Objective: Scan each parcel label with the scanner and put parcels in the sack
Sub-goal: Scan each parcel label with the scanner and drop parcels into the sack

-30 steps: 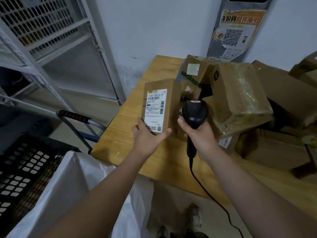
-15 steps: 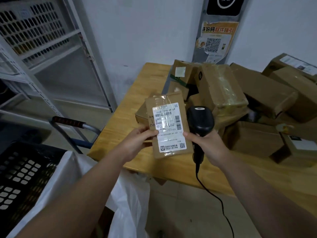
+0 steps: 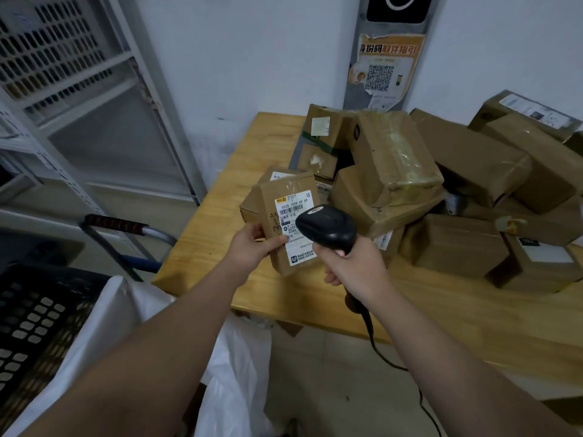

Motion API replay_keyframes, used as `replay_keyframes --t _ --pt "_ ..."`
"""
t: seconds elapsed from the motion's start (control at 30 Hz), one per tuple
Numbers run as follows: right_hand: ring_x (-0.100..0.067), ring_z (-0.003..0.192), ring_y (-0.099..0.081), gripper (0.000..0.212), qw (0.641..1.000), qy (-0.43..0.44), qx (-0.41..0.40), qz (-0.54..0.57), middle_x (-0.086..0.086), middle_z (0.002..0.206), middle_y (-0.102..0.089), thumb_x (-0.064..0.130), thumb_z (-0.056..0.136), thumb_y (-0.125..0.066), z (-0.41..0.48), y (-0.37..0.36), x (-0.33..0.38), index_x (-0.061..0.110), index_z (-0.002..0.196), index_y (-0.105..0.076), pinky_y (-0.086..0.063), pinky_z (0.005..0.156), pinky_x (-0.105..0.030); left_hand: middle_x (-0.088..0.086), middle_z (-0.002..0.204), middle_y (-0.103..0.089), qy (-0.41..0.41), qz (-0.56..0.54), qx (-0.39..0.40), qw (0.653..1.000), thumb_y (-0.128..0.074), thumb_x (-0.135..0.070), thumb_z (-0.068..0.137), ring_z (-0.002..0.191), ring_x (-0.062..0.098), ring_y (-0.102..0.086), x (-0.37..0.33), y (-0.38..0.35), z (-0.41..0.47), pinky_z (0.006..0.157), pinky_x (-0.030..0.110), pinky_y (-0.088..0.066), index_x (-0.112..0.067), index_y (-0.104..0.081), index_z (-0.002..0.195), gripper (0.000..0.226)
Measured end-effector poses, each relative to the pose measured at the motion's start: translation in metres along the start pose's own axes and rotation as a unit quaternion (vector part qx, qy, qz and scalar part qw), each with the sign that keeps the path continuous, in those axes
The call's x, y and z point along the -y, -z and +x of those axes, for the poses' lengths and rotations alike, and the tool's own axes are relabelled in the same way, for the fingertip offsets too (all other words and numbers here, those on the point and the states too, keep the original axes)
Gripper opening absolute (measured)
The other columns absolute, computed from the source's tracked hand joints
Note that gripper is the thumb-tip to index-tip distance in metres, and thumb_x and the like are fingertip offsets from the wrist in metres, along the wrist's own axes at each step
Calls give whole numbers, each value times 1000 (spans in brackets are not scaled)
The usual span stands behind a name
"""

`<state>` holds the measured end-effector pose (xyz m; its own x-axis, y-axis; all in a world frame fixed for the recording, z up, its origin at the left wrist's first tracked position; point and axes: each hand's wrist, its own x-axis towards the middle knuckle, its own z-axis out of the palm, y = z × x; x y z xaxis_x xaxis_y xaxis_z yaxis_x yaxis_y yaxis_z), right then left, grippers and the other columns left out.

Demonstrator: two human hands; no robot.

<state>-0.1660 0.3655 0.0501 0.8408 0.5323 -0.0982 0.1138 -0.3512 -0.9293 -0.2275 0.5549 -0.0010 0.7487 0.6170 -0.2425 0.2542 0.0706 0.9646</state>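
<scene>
My left hand (image 3: 252, 247) grips a small brown cardboard parcel (image 3: 284, 197) by its left edge, holding it above the table's front left corner. The parcel's white label (image 3: 291, 206) faces me. My right hand (image 3: 353, 266) holds a black corded scanner (image 3: 328, 228) by its handle. The scanner's head sits just in front of the label's lower right part and covers it. A white sack (image 3: 126, 326) stands open at the lower left, beneath my left forearm.
Several cardboard parcels (image 3: 441, 190) are heaped on the wooden table (image 3: 473, 323). A black plastic crate (image 3: 34, 316) sits left of the sack, a trolley handle (image 3: 116, 223) behind it, and grey metal shelving (image 3: 63, 89) at far left. The scanner cable (image 3: 378, 354) hangs over the table's edge.
The parcel went from upright on the table to lifted and tilted with its label towards me. The scanner swung left and now sits over the label.
</scene>
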Motion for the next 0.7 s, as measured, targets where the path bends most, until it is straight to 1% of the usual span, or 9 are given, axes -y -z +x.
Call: replay_keyframes --t 0.1,0.17,0.23,0.3,0.4,0.47,0.63,0.7 --pt "-23 52 -68 21 1000 -27 -3 15 -2 54 -65 32 85 -70 0 -4 -3 12 88 -65 -59 58 -36 -4 99 -64 10 -2 -6 1000 -75 -8 82 88 4 -61 4 -3 0 56 9 -50 -8 -58 115 37" --pt "-26 52 -68 25 998 -46 -5 31 -5 53 -65 34 85 -70 0 -6 -6 9 90 -65 -60 57 -38 -4 97 -64 20 -11 -8 1000 -74 -7 83 84 3 -60 7 -3 1 55 9 -50 -11 -58 109 31" --pt "-26 51 -67 26 997 -63 -4 45 -5 51 -63 33 84 -71 -1 -8 -8 7 87 -65 -59 55 -37 1 104 -65 24 -8 -8 1000 -75 -9 82 88 6 -62 10 -2 2 57 10 -51 -8 -59 114 36" --pt "-24 47 -63 24 996 -75 -2 50 -4 48 -60 29 84 -71 -2 -9 -8 7 78 -65 -56 51 -34 5 110 -66 26 0 -13 1000 -77 -12 81 91 9 -63 13 -1 3 60 13 -51 -5 -59 120 43" --pt "-19 42 -59 22 996 -89 -4 27 -3 45 -57 19 84 -68 -2 -10 -6 7 66 -63 -53 50 -32 5 110 -65 31 1 -24 999 -77 -11 81 89 8 -63 15 1 4 62 14 -49 -6 -58 118 41" --pt "-20 43 -59 22 996 -92 -12 11 -3 45 -56 17 81 -66 -2 -9 -5 5 63 -62 -53 51 -32 4 110 -65 32 3 -26 999 -77 -11 80 88 7 -62 15 1 4 62 13 -49 -7 -58 115 40" --pt "-20 42 -59 23 995 -98 -17 2 -4 45 -55 17 81 -65 -1 -6 -3 5 61 -61 -52 51 -32 6 113 -67 29 7 -27 999 -77 -12 80 92 9 -64 16 2 5 60 12 -51 -3 -60 120 44" --pt "-21 42 -59 24 995 -98 -20 -2 -5 46 -56 18 81 -65 -1 -4 -3 5 60 -61 -52 51 -33 5 111 -66 27 7 -26 999 -77 -11 81 91 9 -63 15 2 5 60 12 -51 -4 -60 119 43"
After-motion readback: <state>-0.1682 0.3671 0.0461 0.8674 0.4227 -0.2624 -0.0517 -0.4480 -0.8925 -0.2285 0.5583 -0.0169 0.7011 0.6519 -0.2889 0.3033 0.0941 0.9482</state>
